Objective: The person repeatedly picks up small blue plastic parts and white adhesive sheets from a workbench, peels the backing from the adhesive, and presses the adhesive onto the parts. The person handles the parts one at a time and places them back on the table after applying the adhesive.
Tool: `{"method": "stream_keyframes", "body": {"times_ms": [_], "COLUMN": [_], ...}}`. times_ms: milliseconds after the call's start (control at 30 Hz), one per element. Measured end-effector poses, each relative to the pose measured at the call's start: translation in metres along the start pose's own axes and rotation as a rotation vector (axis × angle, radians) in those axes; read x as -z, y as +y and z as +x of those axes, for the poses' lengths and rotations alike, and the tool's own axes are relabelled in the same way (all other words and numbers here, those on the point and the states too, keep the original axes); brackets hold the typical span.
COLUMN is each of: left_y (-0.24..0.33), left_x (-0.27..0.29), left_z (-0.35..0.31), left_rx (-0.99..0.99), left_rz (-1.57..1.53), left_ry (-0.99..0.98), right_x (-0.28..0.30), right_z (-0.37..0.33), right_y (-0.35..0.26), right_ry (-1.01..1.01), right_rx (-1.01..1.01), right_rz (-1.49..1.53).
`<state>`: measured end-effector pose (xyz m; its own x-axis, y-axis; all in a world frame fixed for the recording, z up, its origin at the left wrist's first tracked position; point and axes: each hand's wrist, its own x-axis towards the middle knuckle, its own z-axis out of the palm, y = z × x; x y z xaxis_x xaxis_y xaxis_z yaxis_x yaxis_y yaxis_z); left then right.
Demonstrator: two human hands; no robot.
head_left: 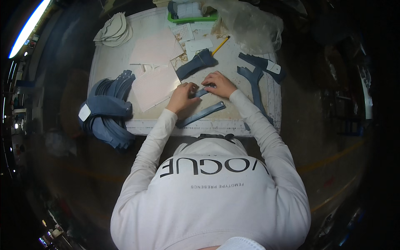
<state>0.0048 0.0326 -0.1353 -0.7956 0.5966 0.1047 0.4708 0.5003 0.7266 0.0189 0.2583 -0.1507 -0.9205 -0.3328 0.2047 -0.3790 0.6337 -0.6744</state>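
Observation:
My left hand (182, 97) and my right hand (220, 84) are close together over the table's middle, each with curled fingers. Between them they pinch a narrow blue fabric strip (201, 92), one hand at each end. A second, longer blue strip (203, 114) lies slantwise on the tabletop just nearer to me. Beyond my hands rests a tied bundle of blue fabric pieces (196, 65). Pale pink pattern sheets (156, 85) spread out beside my left hand.
Thick stacks of blue cut pieces (106, 106) overhang the left table edge. At right lie a forked blue piece (255, 85) and a bundle with a white tag (273, 67). A yellow pencil (221, 46), green basket (193, 19), clear plastic bag (254, 27) and white pieces (114, 31) sit farther back.

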Motion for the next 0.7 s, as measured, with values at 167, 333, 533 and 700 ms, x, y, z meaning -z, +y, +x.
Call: {"method": "stream_keyframes", "body": {"times_ms": [167,333,533,700], "left_y": [-0.009,0.001,0.028,0.04], "left_x": [-0.008,0.006,-0.002,-0.023], "left_z": [-0.016,-0.024,-0.052,-0.058], "left_rx": [-0.068,0.204,0.109,0.021], "left_rz": [0.164,-0.146,-0.096,0.255], "left_ry": [-0.026,-0.216,-0.202,-0.044], "right_x": [0.003,0.013,0.014,0.012], "right_z": [0.01,-0.001,-0.047,-0.07], "right_y": [-0.016,-0.028,-0.039,-0.04], "right_ry": [-0.248,-0.158,-0.085,-0.058], "right_rx": [0.002,0.043,0.214,0.242], "right_rz": [-0.117,0.148,-0.081,-0.134]}}
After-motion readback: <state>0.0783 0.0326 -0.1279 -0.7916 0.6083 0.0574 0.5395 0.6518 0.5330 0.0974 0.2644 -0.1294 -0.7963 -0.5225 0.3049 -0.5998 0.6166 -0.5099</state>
